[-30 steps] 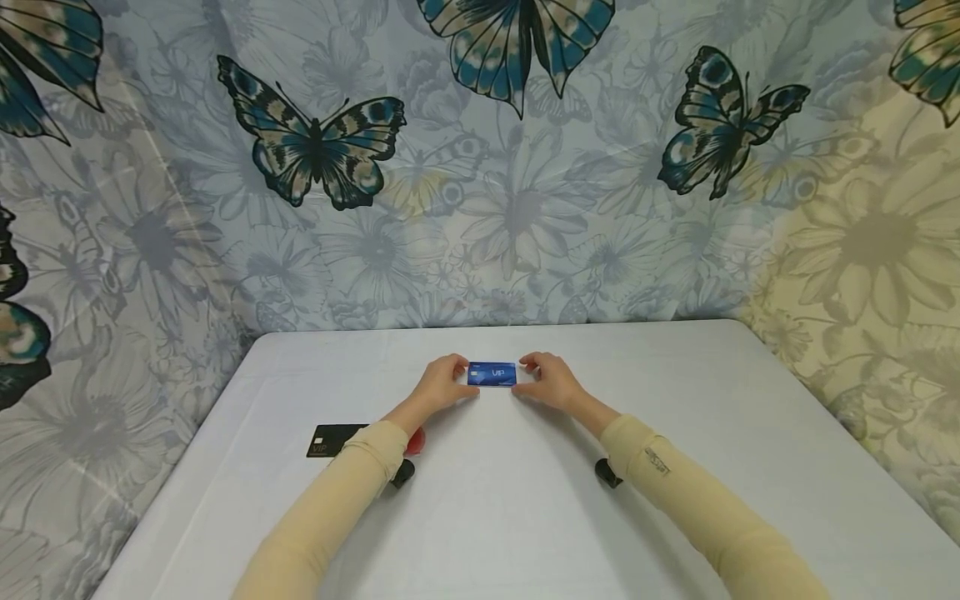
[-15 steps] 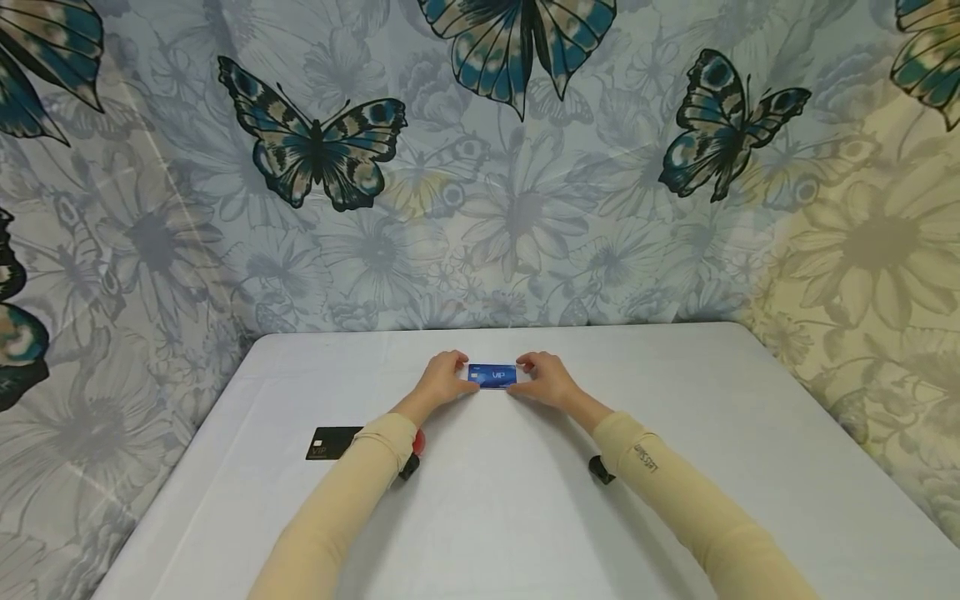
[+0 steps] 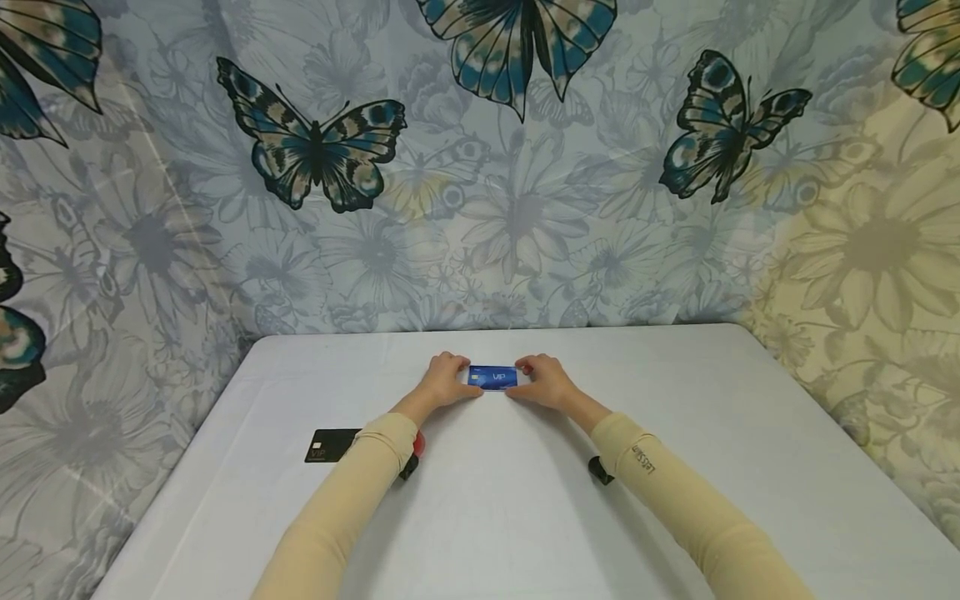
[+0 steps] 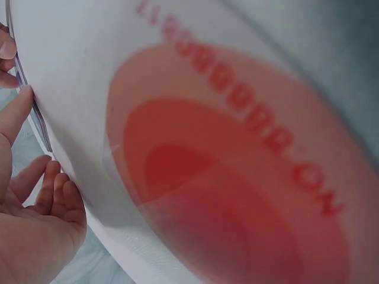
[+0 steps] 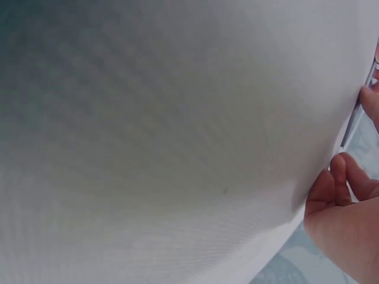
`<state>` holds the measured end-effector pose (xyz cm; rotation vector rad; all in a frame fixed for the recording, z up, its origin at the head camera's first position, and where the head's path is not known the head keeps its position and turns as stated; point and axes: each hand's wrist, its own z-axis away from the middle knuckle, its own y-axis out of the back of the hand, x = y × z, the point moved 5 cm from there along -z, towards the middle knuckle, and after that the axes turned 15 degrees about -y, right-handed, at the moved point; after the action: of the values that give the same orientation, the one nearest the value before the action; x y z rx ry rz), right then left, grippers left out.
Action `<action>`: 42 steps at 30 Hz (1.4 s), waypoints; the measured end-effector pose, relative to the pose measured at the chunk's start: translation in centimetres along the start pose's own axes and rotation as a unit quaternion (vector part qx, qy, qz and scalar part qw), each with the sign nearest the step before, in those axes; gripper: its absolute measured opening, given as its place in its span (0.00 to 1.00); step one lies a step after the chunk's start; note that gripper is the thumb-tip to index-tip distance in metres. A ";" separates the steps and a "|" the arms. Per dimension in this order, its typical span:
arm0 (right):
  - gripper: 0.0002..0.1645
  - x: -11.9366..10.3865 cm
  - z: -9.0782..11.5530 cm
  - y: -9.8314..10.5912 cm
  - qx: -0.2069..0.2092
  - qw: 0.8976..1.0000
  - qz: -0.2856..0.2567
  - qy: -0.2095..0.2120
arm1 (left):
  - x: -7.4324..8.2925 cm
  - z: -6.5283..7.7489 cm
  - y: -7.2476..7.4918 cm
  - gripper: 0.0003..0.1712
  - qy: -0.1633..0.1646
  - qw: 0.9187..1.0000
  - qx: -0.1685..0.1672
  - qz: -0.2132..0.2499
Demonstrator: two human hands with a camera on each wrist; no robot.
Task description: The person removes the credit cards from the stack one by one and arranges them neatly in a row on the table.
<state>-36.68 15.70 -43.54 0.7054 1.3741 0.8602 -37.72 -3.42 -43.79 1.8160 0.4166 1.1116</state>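
Observation:
A blue VIP card lies flat near the back of the white table. At its left end my left hand holds the edges, thumb along the near side and curled fingers by the far corner. My right hand holds the right end in much the same way. Seen edge-on in the left wrist view, the card's side shows several thin layers, like a stack. The right wrist view catches my right hand's curled fingers beside the card's dark edge.
On the left of the white table lies a black VIP card, partly under my left sleeve. Beside that sleeve shows a red rounded shape; close up, red circles with printed digits appear. A butterfly-patterned wall stands behind.
Both thumbs have slid slightly inward along the card's near edge, and the right hand has closed in a little from the right. The card stays nearly in place.

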 end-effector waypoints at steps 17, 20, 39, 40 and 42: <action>0.32 -0.4 0.1 0.1 0.002 1.000 -0.001 0.014 | -0.1 0.1 0.4 0.31 0.005 1.000 -0.002 0.016; 0.31 -0.3 0.1 0.0 0.004 1.000 0.000 0.018 | -0.2 0.1 0.3 0.31 0.007 1.000 -0.003 0.019; 0.32 -0.1 0.8 0.4 0.018 0.998 -0.052 0.016 | 0.3 0.0 0.6 0.32 -0.044 0.998 0.040 0.035; 0.32 -0.2 0.9 0.4 0.018 0.998 -0.056 0.012 | 0.3 0.0 0.6 0.32 -0.044 0.997 0.044 0.040; 0.33 -0.2 1.1 0.4 0.020 0.998 -0.060 0.011 | 0.3 0.2 0.6 0.32 -0.042 0.997 0.049 0.048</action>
<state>-35.63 15.80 -42.96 0.6385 1.4422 0.7494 -37.51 -3.60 -43.10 1.9790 0.3423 1.0929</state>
